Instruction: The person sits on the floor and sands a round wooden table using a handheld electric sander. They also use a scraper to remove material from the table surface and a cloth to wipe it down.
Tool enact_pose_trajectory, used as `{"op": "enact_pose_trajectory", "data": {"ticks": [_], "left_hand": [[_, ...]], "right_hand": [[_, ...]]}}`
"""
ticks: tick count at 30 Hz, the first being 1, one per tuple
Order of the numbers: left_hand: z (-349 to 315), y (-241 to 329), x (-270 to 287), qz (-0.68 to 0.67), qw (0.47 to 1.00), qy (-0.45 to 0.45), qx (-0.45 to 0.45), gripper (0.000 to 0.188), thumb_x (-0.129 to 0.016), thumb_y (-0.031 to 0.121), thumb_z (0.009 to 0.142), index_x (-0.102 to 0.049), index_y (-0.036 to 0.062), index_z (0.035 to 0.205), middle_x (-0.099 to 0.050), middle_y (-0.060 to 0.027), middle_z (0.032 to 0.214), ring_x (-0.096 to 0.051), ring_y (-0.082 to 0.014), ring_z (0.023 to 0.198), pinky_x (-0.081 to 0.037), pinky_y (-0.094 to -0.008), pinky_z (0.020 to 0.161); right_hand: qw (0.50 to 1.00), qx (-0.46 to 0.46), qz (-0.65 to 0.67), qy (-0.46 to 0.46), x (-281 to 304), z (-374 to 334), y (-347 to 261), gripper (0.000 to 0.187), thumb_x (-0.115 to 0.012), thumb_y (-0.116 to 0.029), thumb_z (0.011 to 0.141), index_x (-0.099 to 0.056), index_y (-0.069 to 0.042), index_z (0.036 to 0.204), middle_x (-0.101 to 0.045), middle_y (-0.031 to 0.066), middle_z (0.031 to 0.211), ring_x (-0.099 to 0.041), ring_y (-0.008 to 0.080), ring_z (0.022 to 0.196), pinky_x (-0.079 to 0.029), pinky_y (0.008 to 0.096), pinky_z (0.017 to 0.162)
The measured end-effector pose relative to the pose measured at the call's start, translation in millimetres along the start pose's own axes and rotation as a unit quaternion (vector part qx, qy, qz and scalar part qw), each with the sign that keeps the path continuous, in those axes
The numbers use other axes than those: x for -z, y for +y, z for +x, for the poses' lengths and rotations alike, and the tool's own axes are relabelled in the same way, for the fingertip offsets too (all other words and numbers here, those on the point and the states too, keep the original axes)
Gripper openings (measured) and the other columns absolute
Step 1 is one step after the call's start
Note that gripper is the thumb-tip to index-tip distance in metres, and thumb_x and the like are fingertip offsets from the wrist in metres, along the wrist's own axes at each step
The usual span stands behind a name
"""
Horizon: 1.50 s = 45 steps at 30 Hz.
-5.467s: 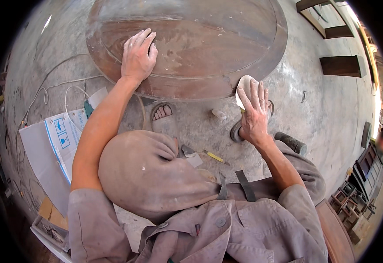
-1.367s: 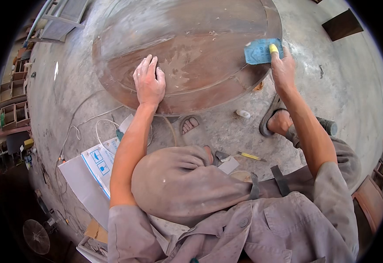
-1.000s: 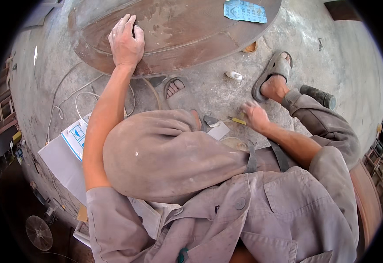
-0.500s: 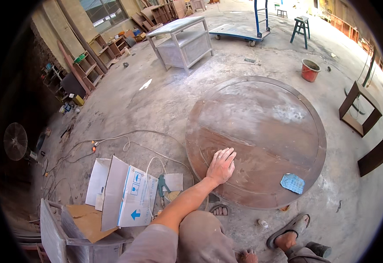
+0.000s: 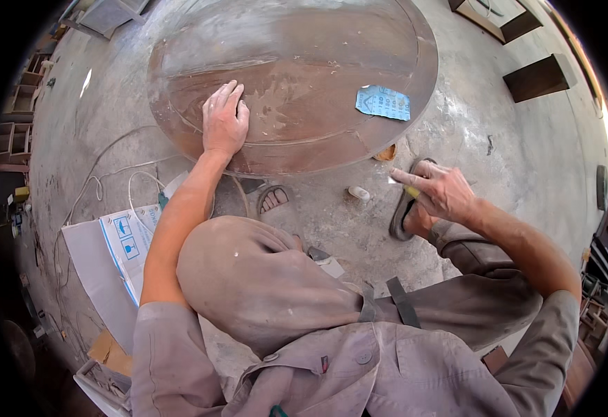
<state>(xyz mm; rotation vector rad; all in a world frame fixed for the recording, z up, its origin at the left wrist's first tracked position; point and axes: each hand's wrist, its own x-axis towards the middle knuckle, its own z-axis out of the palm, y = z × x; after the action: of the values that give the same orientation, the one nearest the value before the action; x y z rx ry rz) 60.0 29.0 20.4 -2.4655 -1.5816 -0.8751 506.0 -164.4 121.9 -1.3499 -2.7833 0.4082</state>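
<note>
My left hand (image 5: pixel 226 119) lies on the near left part of a round brown tabletop (image 5: pixel 297 111), fingers stretched out and holding nothing. Pale dust and rough patches cover the wood. A torn blue sheet of sandpaper (image 5: pixel 383 103) rests face down on the tabletop's right side. Off the near right edge, above my foot, my right hand (image 5: pixel 444 192) is closed with its index finger extended. It grips what looks like a small scraper (image 5: pixel 410 190), yellowish with a bright tip; the fingers hide most of it.
Below the tabletop's edge are an orange-brown container (image 5: pixel 386 153) and a small white bottle (image 5: pixel 359 193). A cardboard box (image 5: pixel 102 257) stands left, beside a cable (image 5: pixel 99 167). Dark wooden pieces (image 5: pixel 537 78) stand far right; a grey cabinet (image 5: pixel 112 15) is far left.
My view has tilted down and closer, so the tabletop sits higher in it. My right hand has come into sight with the small scraper. My left hand stays on the tabletop.
</note>
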Motion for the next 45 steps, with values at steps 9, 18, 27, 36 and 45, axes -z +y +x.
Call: {"op": "enact_pose_trajectory", "data": {"ticks": [9, 18, 27, 36, 45], "left_hand": [[-5.3, -4.8, -2.5, -0.004, 1.0, -0.025, 0.015, 0.04, -0.06, 0.017, 0.099, -0.068, 0.0111, 0.138, -0.063, -0.0066, 0.148, -0.054, -0.0267, 0.141, -0.037, -0.045, 0.12], [-2.6, -1.7, 1.7, 0.001, 0.999, -0.033, 0.005, 0.04, -0.059, 0.015, 0.1, -0.067, 0.0104, 0.139, -0.063, -0.0089, 0.148, -0.055, -0.0296, 0.14, -0.038, -0.046, 0.119], [-1.5, -1.7, 2.5, 0.005, 0.999, -0.039, -0.009, 0.041, -0.057, 0.011, 0.099, -0.066, 0.0083, 0.14, -0.063, -0.0111, 0.148, -0.055, -0.0316, 0.139, -0.039, -0.0459, 0.118], [-1.0, -1.7, 2.6, 0.003, 0.999, -0.04, -0.009, 0.041, -0.058, 0.012, 0.099, -0.066, 0.0081, 0.139, -0.063, -0.0113, 0.148, -0.056, -0.0316, 0.139, -0.039, -0.0457, 0.118], [-2.8, -3.7, 2.1, 0.001, 0.999, -0.04, -0.001, 0.04, -0.059, 0.016, 0.1, -0.067, 0.0106, 0.138, -0.063, -0.0088, 0.148, -0.054, -0.0285, 0.14, -0.038, -0.0468, 0.118]], "right_hand": [[0.999, 0.033, 0.014, 0.034, -12.1, 44.5, 56.0, 0.059, -0.067, -0.009, 0.096, -0.06, -0.032, 0.15, -0.073, 0.0055, 0.104, -0.073, 0.0272, 0.084, -0.061, 0.0389, 0.067], [0.999, 0.032, 0.006, -0.008, -18.5, 47.7, 69.6, 0.069, -0.068, -0.006, 0.09, -0.058, -0.035, 0.151, -0.068, 0.0034, 0.097, -0.071, 0.0255, 0.078, -0.06, 0.0387, 0.061], [0.998, 0.06, 0.004, -0.009, -28.1, 53.3, 51.3, 0.071, -0.066, -0.007, 0.092, -0.054, -0.039, 0.154, -0.063, 0.0041, 0.099, -0.069, 0.0236, 0.071, -0.058, 0.036, 0.053], [0.998, 0.064, -0.004, 0.004, -32.0, 55.6, 48.6, 0.076, -0.069, -0.006, 0.087, -0.054, -0.039, 0.154, -0.059, 0.0034, 0.093, -0.067, 0.0233, 0.067, -0.059, 0.0367, 0.053], [0.997, 0.079, -0.017, -0.002, -33.6, 56.0, 55.0, 0.075, -0.069, -0.008, 0.088, -0.054, -0.039, 0.153, -0.057, 0.0039, 0.095, -0.067, 0.0225, 0.067, -0.059, 0.0372, 0.052]]}}
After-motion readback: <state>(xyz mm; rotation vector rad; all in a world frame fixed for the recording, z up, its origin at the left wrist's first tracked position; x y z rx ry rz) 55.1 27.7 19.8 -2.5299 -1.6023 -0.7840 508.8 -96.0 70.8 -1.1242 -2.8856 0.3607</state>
